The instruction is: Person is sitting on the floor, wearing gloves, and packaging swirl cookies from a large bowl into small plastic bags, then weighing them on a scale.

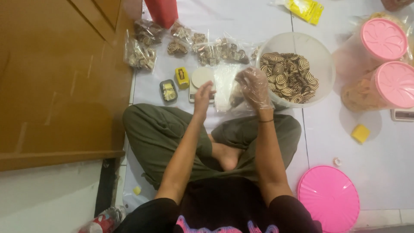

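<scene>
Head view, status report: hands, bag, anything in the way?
Left hand bare, open by scale. Right hand gloved, holding bag. Cookie tub alongside, nothing blocking.

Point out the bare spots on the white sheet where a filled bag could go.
Bare sheet lies between the pink lid, the yellow block and the right knee, and above the tub beside the red container. It is crowded around the scale, both hands and the bagged cookies.

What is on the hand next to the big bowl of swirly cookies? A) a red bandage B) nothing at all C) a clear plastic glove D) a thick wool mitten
C: the right hand, beside the big bowl of swirl cookies, is covered by a thin see-through plastic glove, while the left hand is bare.
</scene>
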